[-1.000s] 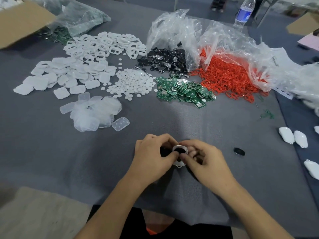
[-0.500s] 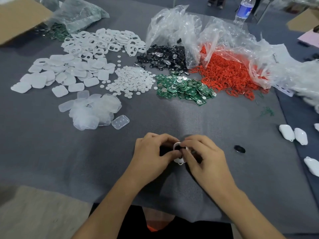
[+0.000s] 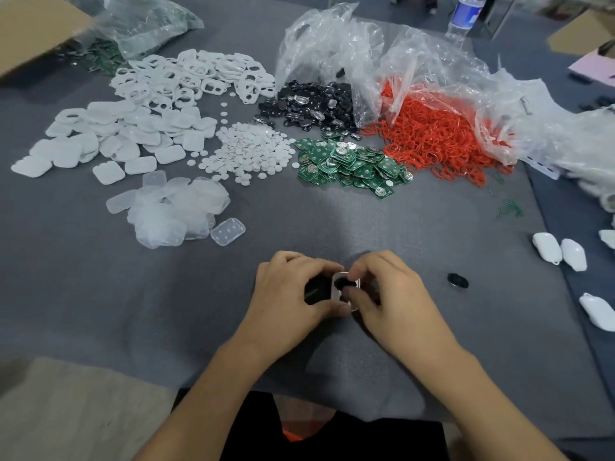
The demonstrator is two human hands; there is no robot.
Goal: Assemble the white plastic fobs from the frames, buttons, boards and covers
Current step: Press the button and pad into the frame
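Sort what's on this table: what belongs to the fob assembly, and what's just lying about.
Job: frame in hand, gripped by left hand and right hand; white frames; black buttons; green boards; white covers; finished fobs.
Lying about: water bottle; cardboard box; pink sheet.

No text can be read anywhere; the water bottle (image 3: 464,14) carries a blue label, but its white print is too blurred.

The person is wearing a black garment (image 3: 253,434) with a small orange patch (image 3: 293,436); bare forearms (image 3: 213,390) are leading to the left hand (image 3: 286,302) and the right hand (image 3: 397,306).
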